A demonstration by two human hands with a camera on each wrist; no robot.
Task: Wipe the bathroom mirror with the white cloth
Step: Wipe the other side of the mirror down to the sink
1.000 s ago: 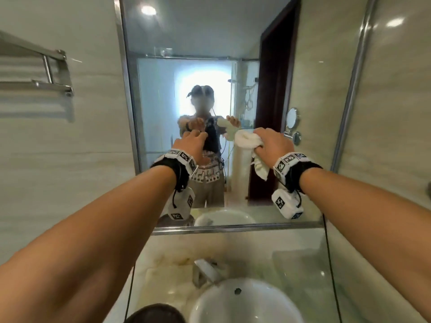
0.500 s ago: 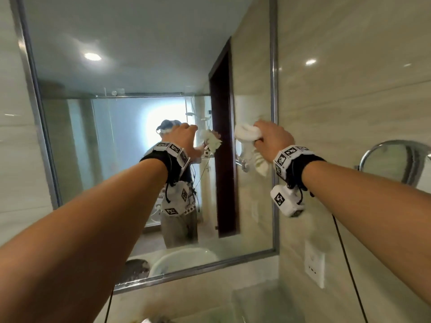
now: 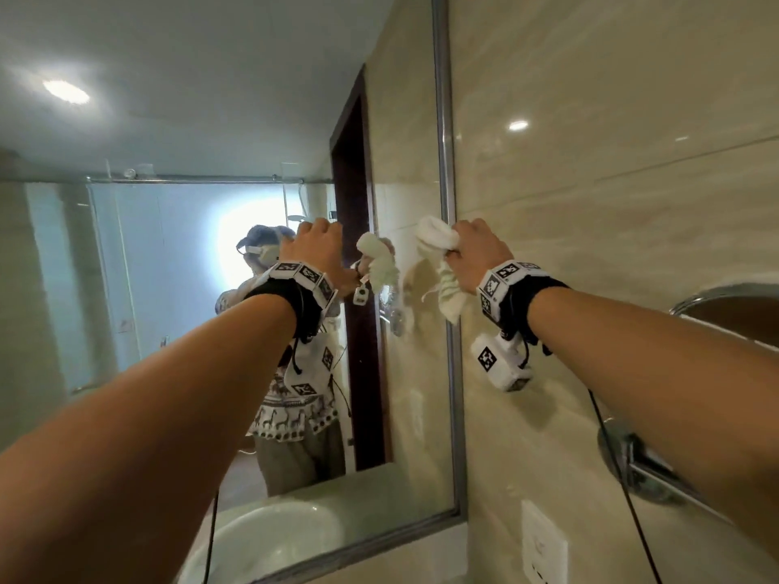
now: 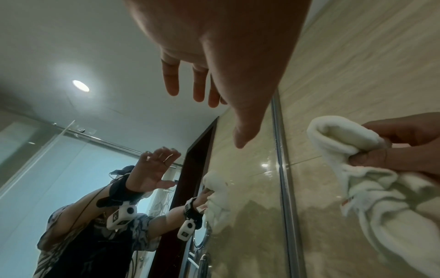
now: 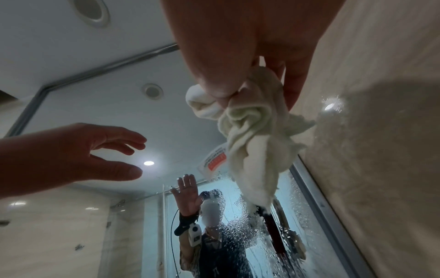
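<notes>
1. Two hands up, both raised toward the one big bathroom mirror (image 3: 189, 204), which fills the left and middle of the head view. Its metal frame (image 3: 442, 162) runs top to bottom just right of centre.
2. The right hand (image 3: 478, 250) sits right of centre, fingers clenched round one bunched white cloth (image 3: 436, 240). The wadded top pokes out above the fist and a loose tail hangs below it. In the right wrist view the thumb and fingers (image 5: 214, 88) pinch the wad, and one small tag with a red patch (image 5: 214, 162) dangles off it.
3. The cloth is right at the mirror's right edge, over the glass and frame. Whether it's actually pressing on the glass I can't tell, though the hanging end looks to be on it in the right wrist view.
4. The left hand (image 3: 314, 244) is just left of centre and holds nothing. In the left wrist view its fingers (image 4: 171, 80) are spread and relaxed. It's in front of the glass, and I can't tell if it touches.
5. The glass has loads of water droplets (image 5: 240, 231) on it in the lower middle of the right wrist view.
6. Each wrist wears one black band with checker markers and one white camera pod (image 3: 501, 366) hanging under it.
7. Other bits: one round shaving mirror (image 3: 733, 305) at the right edge of the head view, one white wall socket (image 3: 541, 541) at lower right, beige wall tiles (image 3: 611, 120) on the right, and one white sink reflected at the bottom (image 3: 274, 537).
</notes>
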